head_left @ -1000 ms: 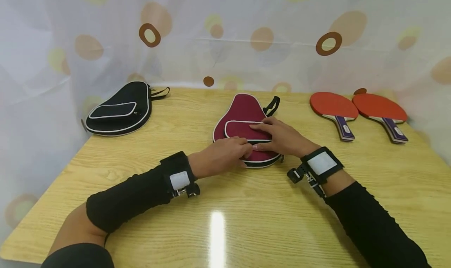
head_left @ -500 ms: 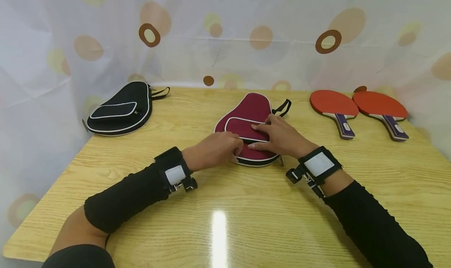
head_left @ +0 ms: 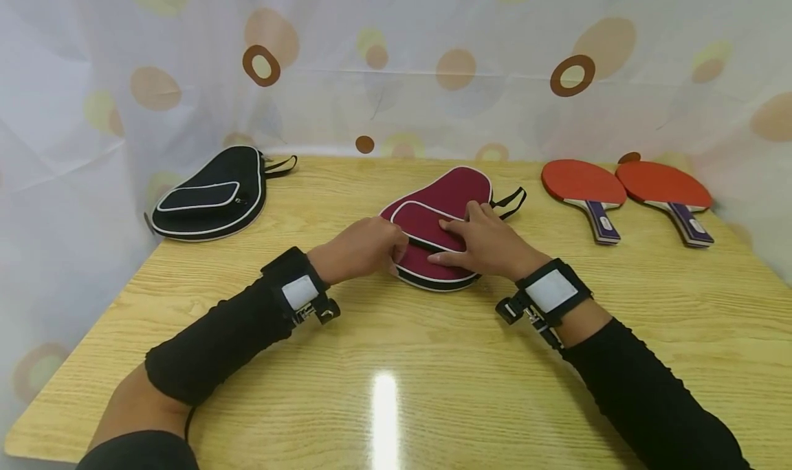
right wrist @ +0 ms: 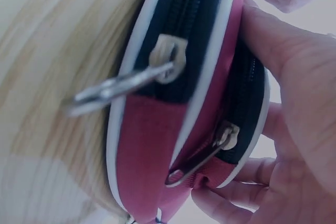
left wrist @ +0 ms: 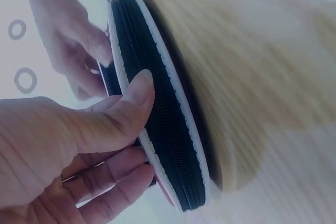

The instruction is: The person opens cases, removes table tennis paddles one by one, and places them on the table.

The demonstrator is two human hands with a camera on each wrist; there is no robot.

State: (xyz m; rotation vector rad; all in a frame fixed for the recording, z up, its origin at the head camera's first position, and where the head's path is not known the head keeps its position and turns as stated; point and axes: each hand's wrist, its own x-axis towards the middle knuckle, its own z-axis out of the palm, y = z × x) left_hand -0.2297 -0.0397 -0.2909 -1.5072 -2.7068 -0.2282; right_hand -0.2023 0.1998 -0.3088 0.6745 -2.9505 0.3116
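Left hand: the left hand (head_left: 359, 249) is curling round the near left edge of the maroon paddle case (head_left: 441, 212), thumb (left wrist: 128, 100) pressing on the zipped rim.
Right hand: the right hand (head_left: 489, 243) is lying flat on the case's front pocket (head_left: 427, 224), fingers straight and pressing down.
Case position: it is sitting at the centre of the frame on the wooden table (head_left: 396, 360), tilted, its carry strap (head_left: 512, 200) pointing to the upper right.
Handling: it is looking light, padded and soft, so it is likely flexing under pressure; the piped rim is probably giving the firmest hold.
Zippers: two metal zipper pulls (right wrist: 121, 85) are hanging loose at the near end.
Surroundings: a black paddle case (head_left: 210, 194) is lying at the left; two red table tennis paddles (head_left: 625, 194) are lying at the upper right.
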